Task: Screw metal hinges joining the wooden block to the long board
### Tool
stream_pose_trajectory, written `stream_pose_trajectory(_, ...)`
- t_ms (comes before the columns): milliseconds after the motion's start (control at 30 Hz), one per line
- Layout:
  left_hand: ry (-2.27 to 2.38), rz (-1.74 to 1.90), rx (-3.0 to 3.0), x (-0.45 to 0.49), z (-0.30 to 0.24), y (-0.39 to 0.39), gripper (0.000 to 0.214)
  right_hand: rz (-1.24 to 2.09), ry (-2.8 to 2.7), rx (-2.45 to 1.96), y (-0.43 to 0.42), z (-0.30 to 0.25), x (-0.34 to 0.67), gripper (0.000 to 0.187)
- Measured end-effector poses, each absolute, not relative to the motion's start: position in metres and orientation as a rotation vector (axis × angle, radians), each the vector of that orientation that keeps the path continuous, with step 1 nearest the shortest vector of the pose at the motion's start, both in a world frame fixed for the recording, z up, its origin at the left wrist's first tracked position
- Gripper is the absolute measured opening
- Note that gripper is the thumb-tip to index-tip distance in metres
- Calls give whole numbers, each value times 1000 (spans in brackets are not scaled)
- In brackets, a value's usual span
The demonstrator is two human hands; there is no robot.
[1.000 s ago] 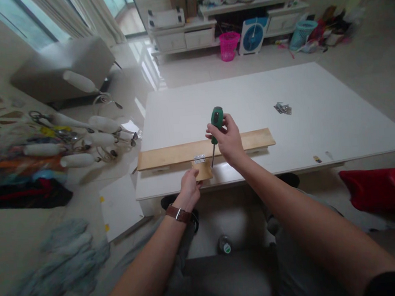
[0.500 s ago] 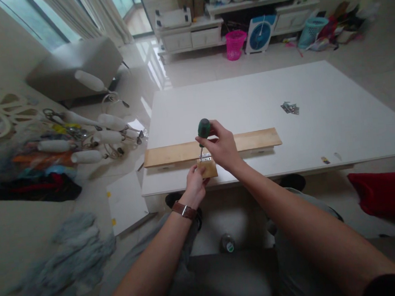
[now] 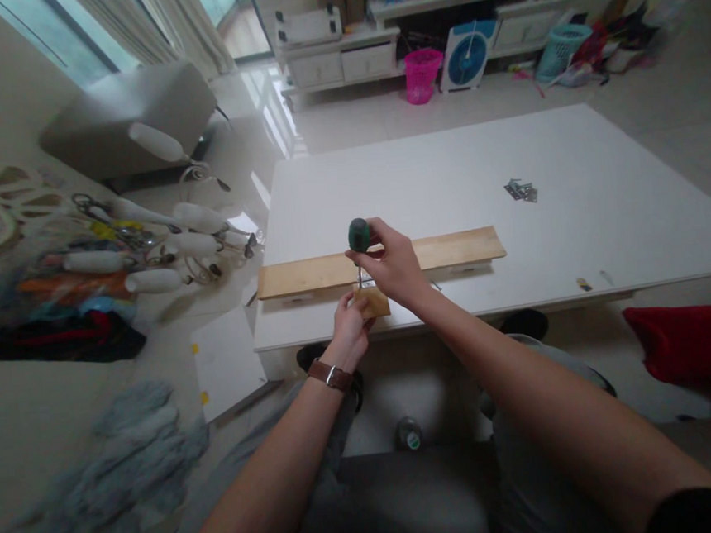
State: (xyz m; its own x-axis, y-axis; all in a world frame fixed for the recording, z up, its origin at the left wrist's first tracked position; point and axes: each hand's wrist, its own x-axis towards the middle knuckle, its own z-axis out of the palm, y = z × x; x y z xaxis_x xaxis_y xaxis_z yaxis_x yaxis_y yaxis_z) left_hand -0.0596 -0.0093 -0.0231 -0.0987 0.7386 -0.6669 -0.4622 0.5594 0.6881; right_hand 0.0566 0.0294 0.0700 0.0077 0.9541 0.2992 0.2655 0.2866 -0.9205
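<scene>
My right hand (image 3: pixel 392 255) is closed round the green handle of a screwdriver (image 3: pixel 359 235), whose shaft points down. The screwdriver's tip meets a metal hinge or bracket (image 3: pixel 368 281), partly covered by my hand, between two pieces of wood. One is a long wooden board (image 3: pixel 307 276) lying across the table near its front edge. The other is a short wooden block (image 3: pixel 374 302), gripped at its left side by my left hand (image 3: pixel 352 323). Whether a screw sits under the tip is too small to see.
The white table (image 3: pixel 435 176) carries a small pile of metal brackets (image 3: pixel 521 191) at the right. A red object (image 3: pixel 691 341) stands beyond its front right edge. White lamp arms (image 3: pixel 198 245) and a white panel (image 3: pixel 227 365) are on the left.
The screwdriver's handle has shifted slightly left and stands more upright, with my right hand following it. My left hand still holds the short block.
</scene>
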Motion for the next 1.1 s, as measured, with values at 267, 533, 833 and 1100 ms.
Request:
stream_pose_trajectory(267, 1328, 1042, 284, -60, -24, -8, 30, 756, -1543, -1163, 30, 70, 58, 30)
stream_pose_trajectory(533, 1281, 1061, 276, -61, -23, -9, 26, 793, -1574, -1155, 26, 75, 56, 37)
stream_pose_trajectory(833, 1279, 1060, 297, -61, -23, -8, 29, 715, -1499, -1200, 30, 70, 58, 29)
stream_pose_trajectory(1100, 1275, 1060, 270, -61, -23, -7, 25, 729, -1486, -1173, 29, 69, 59, 35)
